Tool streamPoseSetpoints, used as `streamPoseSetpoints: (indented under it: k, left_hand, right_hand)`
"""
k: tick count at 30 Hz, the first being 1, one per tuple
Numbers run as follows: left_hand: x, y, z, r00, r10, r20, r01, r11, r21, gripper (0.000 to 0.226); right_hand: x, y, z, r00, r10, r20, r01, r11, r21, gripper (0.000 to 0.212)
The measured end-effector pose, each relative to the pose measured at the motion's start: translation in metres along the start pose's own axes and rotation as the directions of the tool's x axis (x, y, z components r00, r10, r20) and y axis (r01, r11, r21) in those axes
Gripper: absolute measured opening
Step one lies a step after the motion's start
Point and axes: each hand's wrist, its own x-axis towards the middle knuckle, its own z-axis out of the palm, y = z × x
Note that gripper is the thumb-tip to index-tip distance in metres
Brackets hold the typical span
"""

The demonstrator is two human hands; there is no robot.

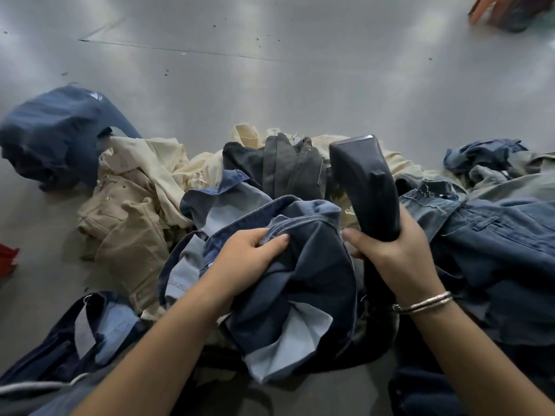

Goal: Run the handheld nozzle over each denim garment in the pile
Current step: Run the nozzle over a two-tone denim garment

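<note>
Nearest, the left hand (250, 255) bunches a dark blue denim garment (303, 283), fingers curled into a stitched hem with the thumb pressed on top; the cloth is heavy and creased, with paler lining folded out at its lower edge. Beside it, the right hand (396, 256) is wrapped round the handle of the handheld nozzle (365, 183), a smooth, matte black plastic body that widens to a flat, wedge-shaped head pointing away from the person. A thin metal bracelet (426, 304) circles that wrist. Under the left forearm lies another dark garment (75, 331) with light pocket linings turned out. To the right of the right hand spreads mid-blue denim (504, 235) with a frayed, raw edge and a belt loop. Left of the left hand sits a stiff, rumpled beige garment (126, 217), and beyond both hands a charcoal piece (288, 166) with a zip lies on cream cloth (168, 157). Farther left, a navy garment (57, 130) lies partly apart from the pile, blurred. Past the pile the grey floor (270, 70) is smooth, faintly glossy and speckled, crossed by a thin seam, with open room on the far side. An orange-brown object (507, 10) shows at the far right corner, too blurred to identify.
</note>
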Motion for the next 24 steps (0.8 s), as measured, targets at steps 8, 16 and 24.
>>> streamPoseSetpoints:
  k: [8,16,24]
  left_hand:
    - [-0.007,0.007,0.017,0.985,-0.171,-0.007,0.154,0.901,-0.406,0.029]
    - [-0.014,0.023,-0.007,0.943,-0.145,0.300,0.309,0.716,-0.626,0.049]
    - [-0.024,0.009,0.011,0.910,-0.124,0.396,0.322,0.813,-0.485,0.024]
  right_hand:
    - [-0.021,0.014,0.032,0.996,0.091,-0.004,-0.091,0.981,-0.173,0.036]
    - [0.019,-0.011,-0.024,0.983,0.046,-0.179,-0.037,0.998,0.049,0.026]
    - [0.017,-0.010,-0.020,0.988,0.042,-0.148,-0.026,0.994,0.109,0.022]
